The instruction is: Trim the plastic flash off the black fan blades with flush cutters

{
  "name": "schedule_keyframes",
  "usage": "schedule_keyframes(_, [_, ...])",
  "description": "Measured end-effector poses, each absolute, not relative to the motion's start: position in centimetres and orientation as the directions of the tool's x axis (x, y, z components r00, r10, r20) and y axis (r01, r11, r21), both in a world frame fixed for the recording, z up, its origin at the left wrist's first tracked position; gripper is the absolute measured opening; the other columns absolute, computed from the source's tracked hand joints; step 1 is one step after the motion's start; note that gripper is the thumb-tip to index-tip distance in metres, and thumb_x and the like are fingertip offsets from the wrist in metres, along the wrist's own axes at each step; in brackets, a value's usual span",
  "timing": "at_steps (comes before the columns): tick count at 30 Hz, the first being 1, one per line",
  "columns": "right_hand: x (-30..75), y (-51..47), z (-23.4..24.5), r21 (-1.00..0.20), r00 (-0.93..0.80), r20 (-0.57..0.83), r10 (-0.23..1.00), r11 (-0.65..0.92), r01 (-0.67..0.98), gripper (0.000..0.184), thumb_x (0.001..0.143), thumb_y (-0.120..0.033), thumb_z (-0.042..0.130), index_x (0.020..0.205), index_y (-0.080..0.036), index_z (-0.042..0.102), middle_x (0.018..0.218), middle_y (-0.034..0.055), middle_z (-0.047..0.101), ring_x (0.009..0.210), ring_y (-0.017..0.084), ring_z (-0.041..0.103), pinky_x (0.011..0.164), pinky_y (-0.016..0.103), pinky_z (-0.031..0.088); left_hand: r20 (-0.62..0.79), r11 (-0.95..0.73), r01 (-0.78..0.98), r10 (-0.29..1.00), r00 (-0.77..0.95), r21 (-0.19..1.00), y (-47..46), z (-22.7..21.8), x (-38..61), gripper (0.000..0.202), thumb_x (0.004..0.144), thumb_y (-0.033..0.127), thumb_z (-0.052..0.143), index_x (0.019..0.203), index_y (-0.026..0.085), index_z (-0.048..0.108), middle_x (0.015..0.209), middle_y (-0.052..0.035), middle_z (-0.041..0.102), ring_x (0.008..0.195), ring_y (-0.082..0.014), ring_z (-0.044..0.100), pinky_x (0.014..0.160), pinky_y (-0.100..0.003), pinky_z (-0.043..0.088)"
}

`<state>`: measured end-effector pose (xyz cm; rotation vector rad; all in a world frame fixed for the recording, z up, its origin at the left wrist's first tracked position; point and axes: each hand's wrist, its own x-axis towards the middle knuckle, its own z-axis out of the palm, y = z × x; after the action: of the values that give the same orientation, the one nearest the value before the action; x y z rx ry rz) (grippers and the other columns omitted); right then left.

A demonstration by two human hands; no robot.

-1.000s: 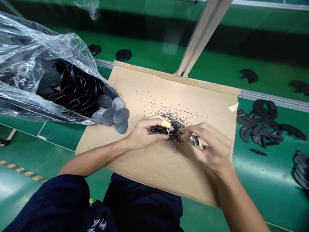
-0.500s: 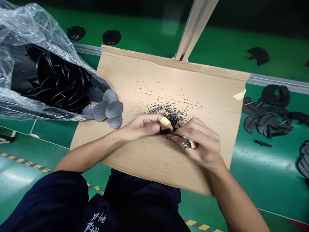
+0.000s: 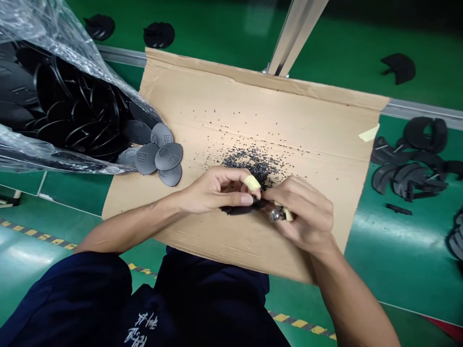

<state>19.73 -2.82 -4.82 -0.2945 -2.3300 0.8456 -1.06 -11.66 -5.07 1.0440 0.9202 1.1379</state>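
My left hand (image 3: 220, 193) is closed, thumb and index finger pinching a thin black plastic disc (image 3: 238, 210). Yellow tape wraps that index finger. Close by on the right, my right hand (image 3: 302, 207) grips a small tool with a shiny metal end (image 3: 277, 215); its working end is mostly hidden by the fingers. The right fingertips sit at the disc's right edge; whether they touch it I cannot tell. Just beyond both hands, a scatter of tiny black plastic bits (image 3: 249, 161) lies on a cardboard sheet (image 3: 217, 241).
At left, a clear plastic bag (image 3: 65, 33) spills black oval discs (image 3: 168, 156) onto the cardboard. Curved black parts (image 3: 401, 180) are heaped on the green table (image 3: 383, 250) at right. A metal post (image 3: 294, 38) rises behind the cardboard, with more black parts (image 3: 159, 34) beyond.
The disc has tilted from nearly edge-on so that more of its flat face shows below my left thumb. My right hand keeps the tool beside it. The whole view has shifted slightly.
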Motion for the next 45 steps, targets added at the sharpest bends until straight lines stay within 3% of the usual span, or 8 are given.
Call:
schedule_keyframes(4, [19.4,-3.1,-4.9,-0.631,-0.697,0.511,0.503,0.77,0.094,0.006,0.096,-0.021,0.064,0.096,-0.022,0.069,0.074,0.0019,0.063,0.062,0.015,0.054,0.062,0.033,0.043,0.025,-0.013,-0.266,0.999,0.041,0.964,-12.2,-5.7,-0.2,0.051,0.085,0.063,0.072,0.112,0.02,0.076,0.11,-0.0085,0.076,0.102,-0.0203,0.073,0.089,-0.032,0.06])
schedule_keyframes(8, [19.5,-3.1,-4.9,-0.614,-0.723,0.492,0.485,0.782,0.107,0.005,0.096,-0.022,0.065,0.1,-0.022,0.066,0.076,0.0018,0.063,0.064,0.016,0.056,0.062,0.033,0.045,0.16,-0.161,0.001,0.981,-0.108,0.987,-12.3,-6.2,0.2,0.029,0.086,0.035,0.081,0.111,0.02,0.076,0.105,-0.006,0.076,0.099,-0.0155,0.072,0.088,-0.027,0.059])
schedule_keyframes(13, [20.7,-2.2,-4.9,-0.601,-0.75,0.352,0.56,0.749,0.277,0.063,0.085,-0.052,0.076,0.133,-0.021,0.049,0.115,0.0137,0.064,0.097,0.028,0.065,0.076,0.04,0.054,0.369,-0.319,0.233,0.905,-0.212,0.918,-12.0,-6.7,-0.2,0.022,0.089,0.026,0.078,0.11,0.021,0.078,0.101,-0.0057,0.074,0.098,-0.0144,0.069,0.089,-0.028,0.058])
schedule_keyframes(15, [21.0,-1.8,-4.9,-0.58,-0.774,0.338,0.536,0.766,0.277,0.071,0.085,-0.053,0.075,0.139,-0.019,0.043,0.12,0.0156,0.062,0.1,0.029,0.064,0.078,0.041,0.054,0.413,-0.349,0.273,0.883,-0.224,0.896,-11.9,-6.8,-0.4,0.024,0.088,0.023,0.079,0.112,0.022,0.078,0.102,-0.0051,0.074,0.096,-0.0132,0.069,0.087,-0.027,0.058])
schedule_keyframes(19, [20.9,-1.1,-4.7,-0.441,-0.81,0.409,0.42,0.868,0.228,0.05,0.093,-0.034,0.067,0.136,-0.022,0.046,0.111,0.0118,0.065,0.098,0.028,0.062,0.082,0.043,0.052,0.467,-0.39,0.309,0.853,-0.233,0.867,-11.7,-6.8,-0.5,0.028,0.087,0.019,0.079,0.115,0.023,0.077,0.102,-0.0044,0.074,0.095,-0.0125,0.069,0.085,-0.026,0.058])
schedule_keyframes(23, [20.8,-0.9,-4.5,-0.309,-0.806,0.466,0.365,0.921,0.239,0.047,0.094,-0.026,0.063,0.139,-0.024,0.05,0.117,0.0139,0.067,0.104,0.032,0.062,0.087,0.05,0.051,0.485,-0.405,0.322,0.844,-0.228,0.856,-11.7,-6.8,-0.4,0.028,0.088,0.02,0.078,0.116,0.024,0.077,0.102,-0.0042,0.074,0.095,-0.013,0.069,0.084,-0.027,0.059])
schedule_keyframes(33, [21.1,-0.9,-4.7,-0.304,-0.811,0.484,0.327,0.933,0.195,0.041,0.094,-0.031,0.07,0.131,-0.017,0.061,0.104,0.0123,0.071,0.086,0.023,0.062,0.072,0.037,0.052,0.483,-0.4,0.356,0.857,-0.183,0.845,-12.0,-6.8,-0.5,0.026,0.091,0.023,0.076,0.117,0.025,0.077,0.1,-0.0053,0.074,0.092,-0.0137,0.069,0.079,-0.026,0.059])
schedule_keyframes(45, [21.7,-0.7,-4.3,-0.348,-0.824,0.451,0.342,0.918,0.19,0.042,0.091,-0.026,0.075,0.132,-0.023,0.065,0.103,0.0096,0.074,0.083,0.021,0.064,0.07,0.036,0.054,0.539,-0.484,0.334,0.837,-0.096,0.809,-11.7,-7.1,-0.7,0.028,0.09,0.02,0.076,0.118,0.025,0.077,0.099,-0.006,0.075,0.09,-0.0138,0.07,0.077,-0.027,0.058])
